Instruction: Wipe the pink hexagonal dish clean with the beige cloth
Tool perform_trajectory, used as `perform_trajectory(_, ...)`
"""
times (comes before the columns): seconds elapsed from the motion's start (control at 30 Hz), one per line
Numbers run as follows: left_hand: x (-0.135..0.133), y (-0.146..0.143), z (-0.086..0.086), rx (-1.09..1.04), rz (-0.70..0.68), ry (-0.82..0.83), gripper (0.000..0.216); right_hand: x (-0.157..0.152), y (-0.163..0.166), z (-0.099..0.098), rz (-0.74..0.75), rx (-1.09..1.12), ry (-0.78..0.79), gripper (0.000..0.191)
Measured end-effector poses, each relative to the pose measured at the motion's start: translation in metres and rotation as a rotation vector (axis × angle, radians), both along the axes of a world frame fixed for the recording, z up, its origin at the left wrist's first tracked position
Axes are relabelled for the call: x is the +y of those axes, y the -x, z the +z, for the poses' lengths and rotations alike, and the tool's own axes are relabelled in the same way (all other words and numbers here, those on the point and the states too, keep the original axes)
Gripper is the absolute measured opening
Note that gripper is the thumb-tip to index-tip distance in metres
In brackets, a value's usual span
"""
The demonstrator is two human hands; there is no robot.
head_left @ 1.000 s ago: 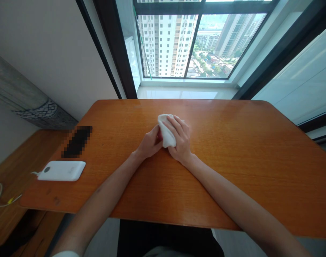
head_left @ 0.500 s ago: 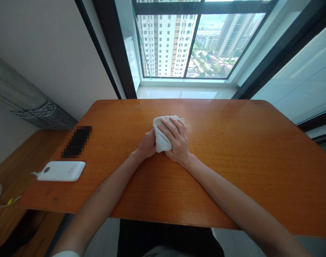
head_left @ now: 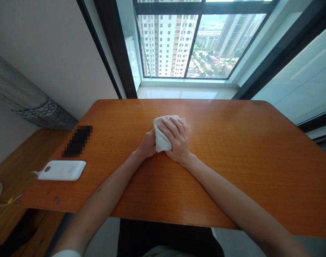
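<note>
A folded white cloth point(head_left: 163, 138) is between my two hands over the middle of the wooden table point(head_left: 245, 153). My left hand point(head_left: 148, 143) grips its left side, with the fingers hidden beneath or behind the fabric. Over the top and right side lies my right hand point(head_left: 177, 137), its fingers slightly apart and bent round the cloth. Part of the right thumb is out of sight under the near edge.
At the table's left side lie a white power bank point(head_left: 62, 170) with a cable plugged in and a dark, pixelated rectangular object point(head_left: 77, 141). A wooden bench point(head_left: 8, 157) stands on the left. Beyond the far edge are a window sill point(head_left: 184, 93) and window.
</note>
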State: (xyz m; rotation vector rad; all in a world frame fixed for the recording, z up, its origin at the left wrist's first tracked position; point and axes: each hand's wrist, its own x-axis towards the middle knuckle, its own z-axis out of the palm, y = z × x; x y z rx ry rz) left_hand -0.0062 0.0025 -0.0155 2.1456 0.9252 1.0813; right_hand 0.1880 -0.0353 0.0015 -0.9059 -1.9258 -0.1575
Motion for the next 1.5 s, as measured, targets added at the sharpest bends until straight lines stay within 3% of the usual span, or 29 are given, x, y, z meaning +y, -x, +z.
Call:
perform_trajectory(0.1,-0.001,-0.001,0.002,0.008,0.007,-0.01,0.054,0.001,0.003,-0.001,-0.027,0.074,0.022,0.058)
perform_trajectory(0.27,-0.005,-0.008,0.015,0.027,0.035,-0.075,0.074,0.014,-0.003,-0.008,-0.133,0.462,0.154,0.052)
perform_trajectory(0.33,-0.005,-0.008,0.013,0.018,0.031,-0.082,0.072,0.013,-0.005,-0.007,-0.128,0.399,0.139,0.053)
perform_trajectory(0.5,-0.001,-0.002,0.0,-0.026,-0.004,-0.02,0.054,0.0,-0.001,0.001,-0.015,-0.043,-0.003,0.061)
perform_trajectory(0.6,-0.001,-0.003,0.001,-0.014,0.012,-0.025,0.052,0.001,0.0,0.001,-0.033,0.024,0.027,0.057)
perform_trajectory(0.73,-0.004,-0.008,0.013,0.024,0.021,-0.081,0.07,0.011,-0.003,-0.005,-0.076,0.403,0.168,0.05)
perform_trajectory(0.83,-0.006,-0.009,0.017,0.036,0.038,-0.071,0.074,0.017,-0.004,-0.01,-0.134,0.681,0.401,0.047)
perform_trajectory(0.93,-0.007,-0.007,0.017,0.045,0.054,-0.045,0.075,0.02,-0.005,-0.012,-0.172,0.869,0.646,0.054)
perform_trajectory(1.0,-0.007,-0.006,0.015,0.058,0.053,-0.015,0.077,0.02,-0.006,-0.011,-0.178,0.926,0.712,0.056)
perform_trajectory(1.1,-0.006,-0.007,0.012,0.09,0.033,0.057,0.077,0.019,-0.005,-0.007,-0.176,0.89,0.632,0.051)
perform_trajectory(1.3,-0.006,-0.011,0.016,0.127,-0.041,0.045,0.064,0.015,-0.007,-0.003,-0.087,0.606,0.198,0.042)
perform_trajectory(1.4,-0.007,-0.01,0.02,0.098,-0.037,0.029,0.057,0.011,-0.008,-0.002,-0.09,0.485,0.118,0.046)
perform_trajectory(1.5,-0.006,-0.007,0.017,0.003,-0.027,-0.015,0.063,0.005,-0.008,0.001,-0.076,0.346,0.071,0.048)
